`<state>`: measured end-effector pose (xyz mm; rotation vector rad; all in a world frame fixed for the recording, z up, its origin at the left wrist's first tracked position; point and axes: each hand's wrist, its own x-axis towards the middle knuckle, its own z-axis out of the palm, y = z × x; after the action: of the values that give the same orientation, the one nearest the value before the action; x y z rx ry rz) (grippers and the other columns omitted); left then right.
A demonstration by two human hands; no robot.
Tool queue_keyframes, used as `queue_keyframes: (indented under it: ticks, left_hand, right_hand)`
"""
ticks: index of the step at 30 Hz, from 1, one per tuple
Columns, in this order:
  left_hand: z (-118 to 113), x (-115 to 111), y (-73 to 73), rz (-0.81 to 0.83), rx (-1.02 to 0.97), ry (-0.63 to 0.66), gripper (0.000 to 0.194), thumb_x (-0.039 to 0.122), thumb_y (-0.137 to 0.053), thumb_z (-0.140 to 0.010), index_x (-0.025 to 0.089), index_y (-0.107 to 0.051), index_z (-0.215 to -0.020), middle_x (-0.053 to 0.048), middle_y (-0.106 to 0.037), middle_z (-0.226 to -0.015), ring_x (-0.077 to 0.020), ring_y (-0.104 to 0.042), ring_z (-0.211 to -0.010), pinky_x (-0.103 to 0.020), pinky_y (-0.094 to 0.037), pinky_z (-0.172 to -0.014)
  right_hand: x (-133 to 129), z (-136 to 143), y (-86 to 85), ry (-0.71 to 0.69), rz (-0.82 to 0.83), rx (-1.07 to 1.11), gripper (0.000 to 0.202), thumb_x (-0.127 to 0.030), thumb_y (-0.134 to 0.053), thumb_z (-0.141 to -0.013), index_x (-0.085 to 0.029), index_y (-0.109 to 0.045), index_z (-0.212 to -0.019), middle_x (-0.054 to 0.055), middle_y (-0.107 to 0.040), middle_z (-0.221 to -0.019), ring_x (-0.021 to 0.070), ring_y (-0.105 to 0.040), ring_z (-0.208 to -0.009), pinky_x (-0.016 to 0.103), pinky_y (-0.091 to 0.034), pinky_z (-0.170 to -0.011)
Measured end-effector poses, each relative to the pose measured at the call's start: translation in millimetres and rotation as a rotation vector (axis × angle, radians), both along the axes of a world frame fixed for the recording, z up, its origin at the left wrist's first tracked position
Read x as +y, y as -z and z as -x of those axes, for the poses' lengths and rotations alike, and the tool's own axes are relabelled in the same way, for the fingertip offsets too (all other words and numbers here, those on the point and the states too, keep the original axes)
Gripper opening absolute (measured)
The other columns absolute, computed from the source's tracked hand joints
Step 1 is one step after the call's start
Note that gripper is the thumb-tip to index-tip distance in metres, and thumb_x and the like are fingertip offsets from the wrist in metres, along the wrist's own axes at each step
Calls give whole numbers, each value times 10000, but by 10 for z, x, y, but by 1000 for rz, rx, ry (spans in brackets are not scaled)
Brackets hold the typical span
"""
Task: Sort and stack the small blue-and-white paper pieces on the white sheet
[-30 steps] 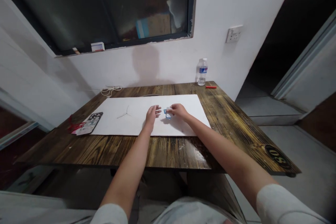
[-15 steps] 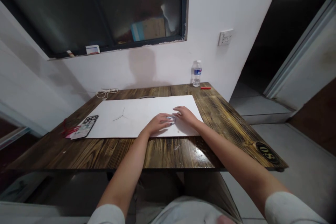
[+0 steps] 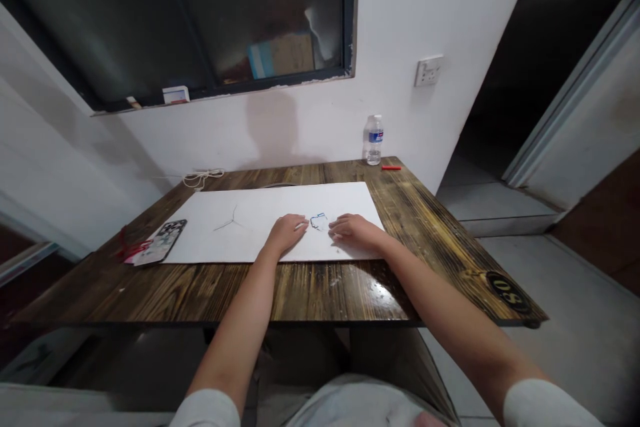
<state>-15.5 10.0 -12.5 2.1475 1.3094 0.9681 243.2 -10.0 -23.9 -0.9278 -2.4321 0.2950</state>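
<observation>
On the white board (image 3: pixel 273 203), a blue-edged piece (image 3: pixel 319 221) lies between left hand (image 3: pixel 287 232) and right hand (image 3: pixel 355 231), both released.

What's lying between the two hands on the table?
In the head view, a small blue-edged thing lies on the white board between the left hand and right hand; it's too small to identify.

There is one left hand (image 3: pixel 287 232), one right hand (image 3: pixel 355 232), one surface (image 3: pixel 165 290), one white sheet (image 3: pixel 265 207), one blue-edged piece (image 3: pixel 319 221), one patterned phone (image 3: pixel 165 241), one bottle (image 3: pixel 375 140), one red stick (image 3: pixel 391 167), one cord (image 3: pixel 203 176), one socket (image 3: pixel 429 71).
</observation>
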Motion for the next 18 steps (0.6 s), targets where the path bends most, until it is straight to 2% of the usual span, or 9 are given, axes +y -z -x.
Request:
queue_keyframes:
  ticks: [3,6,9,13,16,18]
  left_hand:
    - [-58,-14,-3,-10,-11,101,259,352,-708,-732,286,-742,-979,-56,-685,-1161,-255,-566,-1168,-416,-327,-1101]
    - [-114,-39,-3,39,23,214,310,378,-721,-717,307,-728,-1019,-34,-676,-1189,-253,-522,-1239,-412,-297,-1118]
    - [-125,-43,34,88,27,138,369,447,-733,-698,312,-718,-1041,-30,-641,-1256,-264,-467,-1300,-408,-259,-1131]
    - [-112,-12,112,39,7,24,396,490,-734,-700,308,-709,-1050,-50,-635,-1266,-277,-464,-1300,-409,-250,-1126]
    - [-121,11,144,6,50,23,403,474,-742,-697,310,-704,-1062,-66,-622,-1282,-291,-452,-1308,-429,-243,-1123]
    - [-129,19,140,-9,99,48,383,457,-727,-716,308,-702,-1067,-67,-616,-1289,-291,-457,-1302,-438,-252,-1118]
  right_hand:
    - [-11,51,14,-17,-56,-7,346,-315,-592,-875,-237,-649,-1207,95,-587,-1331,248,-518,-1246,406,-370,-1053]
    - [5,87,74,-22,-26,-86,505,-408,-625,-859,-231,-555,-1326,121,-478,-1432,303,-402,-1347,485,-341,-1070]
    - [23,86,103,-55,15,-126,494,-470,-595,-871,-250,-567,-1312,121,-483,-1428,309,-404,-1347,495,-362,-1047]
    - [16,80,64,-119,67,-105,448,-459,-598,-871,-265,-604,-1274,91,-523,-1397,295,-417,-1340,463,-354,-1058]
    - [-16,106,33,-156,94,-111,441,-439,-600,-874,-287,-589,-1288,64,-520,-1404,275,-399,-1356,443,-323,-1082]
    - [-36,119,23,-129,85,-119,448,-439,-612,-866,-300,-583,-1290,64,-510,-1414,271,-409,-1349,458,-307,-1088]
